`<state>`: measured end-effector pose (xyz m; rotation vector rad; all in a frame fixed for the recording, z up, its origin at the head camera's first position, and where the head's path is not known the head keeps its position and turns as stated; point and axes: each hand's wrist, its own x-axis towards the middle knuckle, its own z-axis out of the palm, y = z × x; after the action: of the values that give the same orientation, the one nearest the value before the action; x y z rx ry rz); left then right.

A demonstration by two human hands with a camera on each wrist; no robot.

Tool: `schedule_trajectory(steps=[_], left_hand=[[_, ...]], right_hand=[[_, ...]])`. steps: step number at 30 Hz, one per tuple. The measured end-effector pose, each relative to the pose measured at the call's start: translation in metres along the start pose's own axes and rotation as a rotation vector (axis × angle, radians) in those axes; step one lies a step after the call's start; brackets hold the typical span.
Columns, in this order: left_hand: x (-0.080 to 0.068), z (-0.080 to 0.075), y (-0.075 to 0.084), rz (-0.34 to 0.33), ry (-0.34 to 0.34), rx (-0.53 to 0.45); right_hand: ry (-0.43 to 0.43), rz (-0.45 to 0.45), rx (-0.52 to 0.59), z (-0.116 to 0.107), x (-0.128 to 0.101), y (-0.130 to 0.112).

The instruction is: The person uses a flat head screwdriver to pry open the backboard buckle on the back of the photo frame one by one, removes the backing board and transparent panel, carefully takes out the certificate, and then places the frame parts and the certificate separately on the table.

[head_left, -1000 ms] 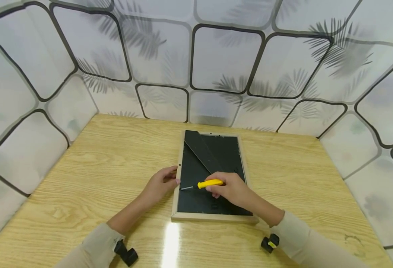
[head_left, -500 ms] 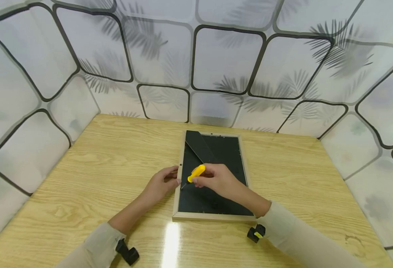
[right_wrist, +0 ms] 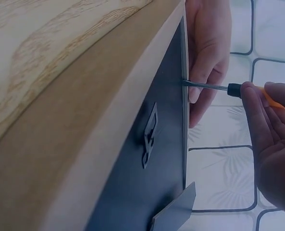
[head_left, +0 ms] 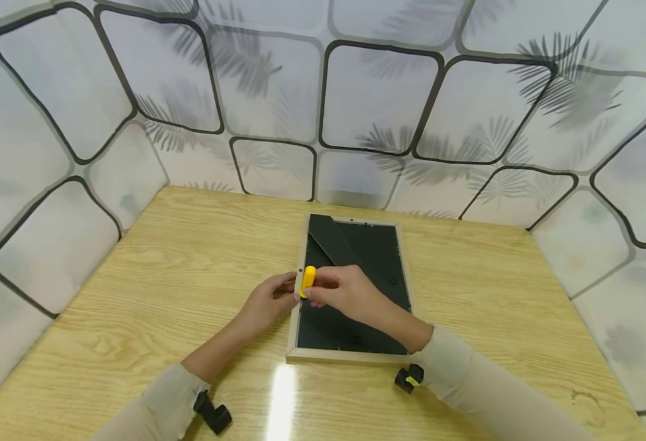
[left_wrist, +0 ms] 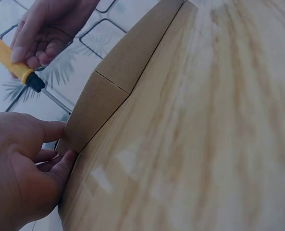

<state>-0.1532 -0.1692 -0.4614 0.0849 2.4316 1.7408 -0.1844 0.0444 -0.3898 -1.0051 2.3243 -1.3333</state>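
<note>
A picture frame with a light wood border lies face down on the table, its black backing upward. My left hand grips its left side, thumb at the top edge and fingers against the outer side. In my right hand I pinch a yellow-handled screwdriver, held nearly upright over that same side. The right wrist view shows the screwdriver's metal shaft reaching the inner edge of the border, close to my left fingers. A small dark metal hanger sits on the backing.
A black stand leg lies slantwise over the backing's upper left part. The wood-grain table surrounds the frame, and patterned panels rise behind it and at both sides.
My right hand has moved left toward the frame's left border. The screwdriver has swung from nearly flat to nearly upright. My left hand keeps its grip on the frame.
</note>
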Motion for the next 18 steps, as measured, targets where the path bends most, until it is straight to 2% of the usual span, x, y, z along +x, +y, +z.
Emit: schedule_trajectory(steps=[7,18], left_hand=[[0.0,0.001,0.0,-0.01,0.006,0.011],[0.0,0.0,0.0,-0.001,0.004,0.016]], right_hand=[[0.01,0.059,-0.012,-0.001,-0.003,0.004],[0.02,0.15,0.071,-0.015,-0.022,0.025]])
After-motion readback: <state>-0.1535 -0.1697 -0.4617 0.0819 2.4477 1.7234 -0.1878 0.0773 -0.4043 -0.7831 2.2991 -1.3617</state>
